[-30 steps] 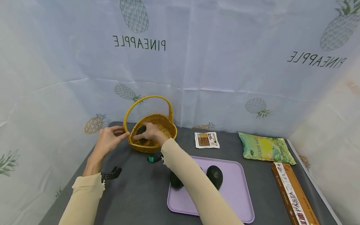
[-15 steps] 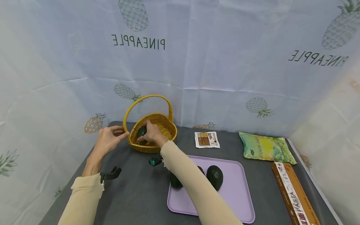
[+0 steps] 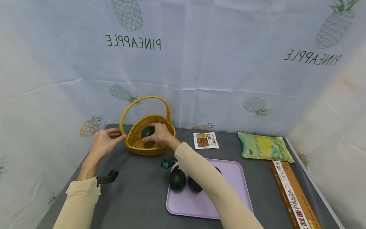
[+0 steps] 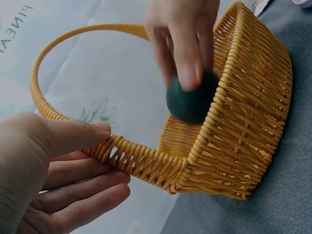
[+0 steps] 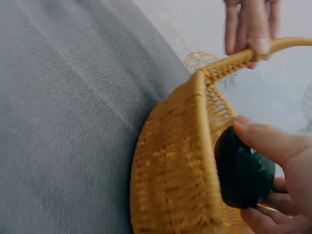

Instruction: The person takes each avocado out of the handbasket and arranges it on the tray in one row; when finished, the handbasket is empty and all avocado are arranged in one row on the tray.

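A yellow wicker basket (image 3: 151,151) with a tall arched handle stands at the back left of the dark table. My left hand (image 3: 104,143) pinches the foot of its handle between thumb and fingers, seen closely in the left wrist view. Inside the basket opening, my right hand (image 3: 160,133) grips a dark green avocado (image 5: 243,170), thumb on one side and fingers on the other. On the lilac tray (image 3: 183,208) lie more avocados (image 3: 177,179), partly hidden behind my right forearm.
A small white-and-brown packet (image 3: 206,140) lies right of the basket. Farther right are a green-yellow bag (image 3: 264,148) and a long brown pasta box (image 3: 294,194) near the table's right edge. A white pineapple-print cloth (image 3: 214,63) hangs behind.
My right hand and the avocado have shifted right and a little up within the basket, away from its left side. The head view has turned slightly. My left hand keeps its hold.
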Motion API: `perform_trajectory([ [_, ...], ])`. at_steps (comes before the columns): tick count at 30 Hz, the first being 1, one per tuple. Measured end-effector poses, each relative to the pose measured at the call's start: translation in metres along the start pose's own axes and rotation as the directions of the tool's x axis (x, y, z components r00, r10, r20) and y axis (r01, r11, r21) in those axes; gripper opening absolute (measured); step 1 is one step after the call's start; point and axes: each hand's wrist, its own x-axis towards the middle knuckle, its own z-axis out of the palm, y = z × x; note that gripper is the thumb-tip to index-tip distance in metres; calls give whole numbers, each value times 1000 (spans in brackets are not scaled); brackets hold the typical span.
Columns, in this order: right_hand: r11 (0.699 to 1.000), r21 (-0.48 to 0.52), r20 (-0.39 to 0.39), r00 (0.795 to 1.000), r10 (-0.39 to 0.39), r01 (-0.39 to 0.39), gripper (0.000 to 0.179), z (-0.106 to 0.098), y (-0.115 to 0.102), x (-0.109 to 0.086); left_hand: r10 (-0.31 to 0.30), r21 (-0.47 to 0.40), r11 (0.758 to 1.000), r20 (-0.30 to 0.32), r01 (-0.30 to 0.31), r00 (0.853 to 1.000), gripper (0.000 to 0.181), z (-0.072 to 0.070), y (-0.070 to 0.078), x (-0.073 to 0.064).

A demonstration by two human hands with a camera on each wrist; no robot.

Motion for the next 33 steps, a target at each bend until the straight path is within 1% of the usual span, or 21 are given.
perform_trajectory([
  [4, 999, 6, 6, 999, -41, 40, 87, -25, 16, -18, 2, 14, 1000, -1, -2, 1000, 47, 0, 0, -1],
  [8, 997, -1, 12, 997, -76, 76, 86, -53, 37, -43, 7, 17, 1000, 1, -7, 1000, 49, -1, -1, -2],
  [12, 997, 24, 13, 997, -71, 71, 86, -82, 55, -76, 17, 28, 999, -1, -17, 1000, 48, -2, -2, -2],
  [16, 998, 32, 11, 998, -61, 61, 86, -112, 67, -113, 31, 40, 999, -10, -30, 999, 48, -2, 0, -2],
  [18, 998, 33, 5, 999, -53, 53, 86, -125, 73, -133, 34, 42, 999, -4, -33, 999, 49, -1, 3, -2],
  [23, 1000, 15, -24, 1000, -15, 15, 86, -148, 88, -176, 23, 34, 999, 17, -23, 1000, 51, -1, 0, 0],
  [27, 1000, -1, -51, 999, 0, 0, 89, -161, 100, -207, 40, 41, 998, 17, -40, 999, 51, -3, -1, 0],
  [33, 998, 57, -47, 999, -2, 5, 88, -173, 123, -249, 53, 41, 998, 21, -54, 998, 51, -4, -1, 1],
])
